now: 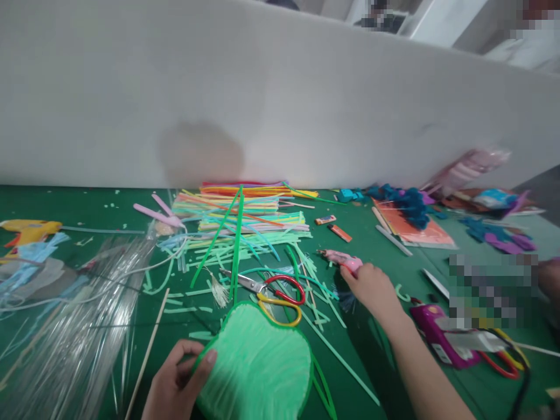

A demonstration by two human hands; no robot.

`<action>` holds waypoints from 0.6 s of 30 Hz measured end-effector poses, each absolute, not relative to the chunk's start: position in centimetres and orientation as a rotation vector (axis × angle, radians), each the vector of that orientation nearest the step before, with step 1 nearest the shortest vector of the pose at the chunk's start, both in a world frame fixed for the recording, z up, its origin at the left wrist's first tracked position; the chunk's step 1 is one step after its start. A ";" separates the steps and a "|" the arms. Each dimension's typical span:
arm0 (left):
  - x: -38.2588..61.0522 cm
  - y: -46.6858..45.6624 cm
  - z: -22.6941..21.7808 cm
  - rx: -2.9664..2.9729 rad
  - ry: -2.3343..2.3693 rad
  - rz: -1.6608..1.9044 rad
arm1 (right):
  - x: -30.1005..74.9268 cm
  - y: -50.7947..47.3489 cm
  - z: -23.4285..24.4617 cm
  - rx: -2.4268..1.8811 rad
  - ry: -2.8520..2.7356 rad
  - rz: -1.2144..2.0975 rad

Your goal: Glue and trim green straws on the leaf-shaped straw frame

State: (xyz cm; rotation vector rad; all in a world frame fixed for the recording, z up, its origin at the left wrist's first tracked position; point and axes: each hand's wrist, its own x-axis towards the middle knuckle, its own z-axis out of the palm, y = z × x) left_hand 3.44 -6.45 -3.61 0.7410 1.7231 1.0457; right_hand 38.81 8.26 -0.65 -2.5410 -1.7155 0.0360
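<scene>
My left hand (177, 382) pinches the left edge of a green leaf-shaped craft piece (258, 367) near the bottom of the view, thumb on top. My right hand (371, 286) reaches forward and is closed on a pink glue gun (339, 258) lying on the green table (87, 204). Scissors (273, 290) with red and yellow handles lie just beyond the leaf, between my two hands. A long green strip (237, 233) rises from the leaf toward a stack of coloured strips (245, 213).
A yellow glue gun (28, 230) and clear plastic sleeves (74, 309) lie at left. A purple glue gun (437, 335), blue and purple felt pieces (406, 204) and orange sheets sit at right. A white partition (262, 99) backs the table. A thin wooden stick (146, 353) lies near my left hand.
</scene>
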 end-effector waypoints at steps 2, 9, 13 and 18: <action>3.1 -6.4 -3.7 0.722 1.693 1.036 | 37.4 7.8 0.8 -2.551 -1.712 0.015; 3.4 -6.0 -4.5 0.743 1.656 1.033 | 25.7 10.6 4.8 -1.993 -2.029 0.494; 3.4 -6.3 -4.6 0.891 1.692 1.007 | 19.0 14.6 3.0 -1.782 -2.047 0.828; 1.9 -7.1 -4.0 1.134 1.748 0.903 | 17.2 17.0 1.1 -1.683 -1.913 0.982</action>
